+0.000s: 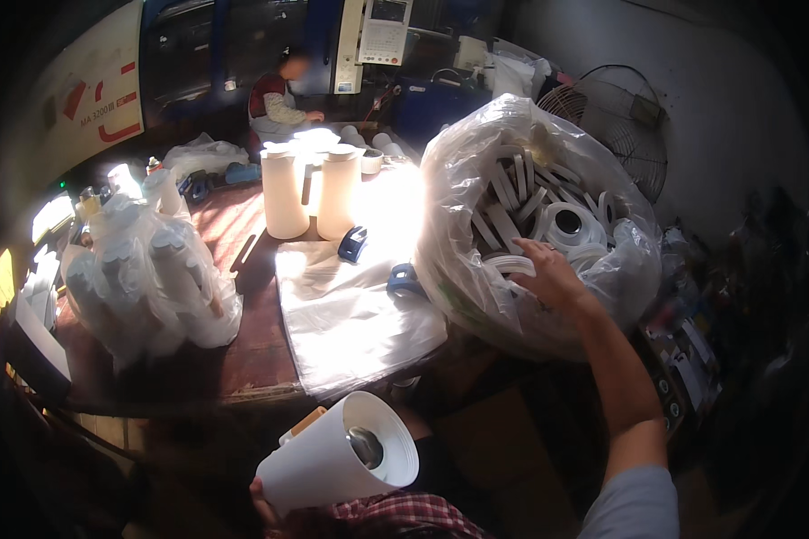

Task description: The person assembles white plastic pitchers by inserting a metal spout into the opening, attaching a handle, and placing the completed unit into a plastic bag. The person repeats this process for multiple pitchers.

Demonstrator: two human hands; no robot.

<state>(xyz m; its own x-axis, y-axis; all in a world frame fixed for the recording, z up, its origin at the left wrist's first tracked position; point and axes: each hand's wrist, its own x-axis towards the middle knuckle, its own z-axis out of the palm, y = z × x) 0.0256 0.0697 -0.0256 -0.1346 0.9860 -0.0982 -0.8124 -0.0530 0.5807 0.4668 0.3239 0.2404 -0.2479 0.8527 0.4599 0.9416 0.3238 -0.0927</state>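
Tilted on its side at the lower middle is a white jug body [310,467] with a tan handle [306,424]. Its wide open end faces right, and something shiny shows inside. My left hand [262,505] is closed around its far end, mostly hidden. Over a large clear plastic bag [454,242] reaches my right hand [553,277], thumb and fingers apart. White rings and curved strips fill the bag. A curved white ring [510,264] lies right by my fingertips; whether they touch it I cannot tell. Beside it sits a white round collar [568,223] with a dark centre.
On the reddish table [256,359] stand two pale jugs [285,193], a stack of clear bags [351,314] and two blue tape dispensers [353,243]. Bagged jugs [157,278] crowd the left. Behind, a person [279,103] sits near machines; a fan [620,126] stands at right.
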